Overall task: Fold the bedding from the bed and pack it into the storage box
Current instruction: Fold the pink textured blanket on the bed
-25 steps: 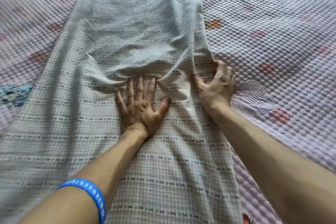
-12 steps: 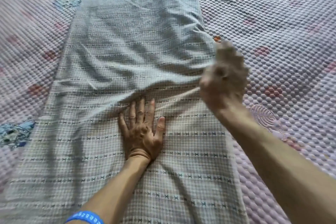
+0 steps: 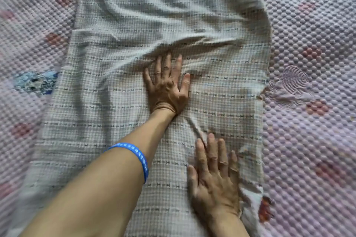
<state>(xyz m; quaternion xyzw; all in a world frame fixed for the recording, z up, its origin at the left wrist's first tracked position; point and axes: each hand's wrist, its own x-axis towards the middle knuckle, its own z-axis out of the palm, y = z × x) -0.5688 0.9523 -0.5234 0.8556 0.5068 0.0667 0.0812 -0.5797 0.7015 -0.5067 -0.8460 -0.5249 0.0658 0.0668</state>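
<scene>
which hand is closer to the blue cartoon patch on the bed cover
Left. The left hand presses flat mid-blanket, across a stretch of blanket from the blue cartoon patch. The right hand lies flat lower down, near the blanket's opposite edge.

Hands (image 3: 167, 86) (flat) on blanket (image 3: 115, 102) atop bed (image 3: 308, 140)

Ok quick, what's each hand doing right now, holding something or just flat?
Left hand: open, fingers straight, pressing flat on the checked blanket.
Right hand: open, fingers straight, flat on the blanket near its right edge, holding nothing.
</scene>
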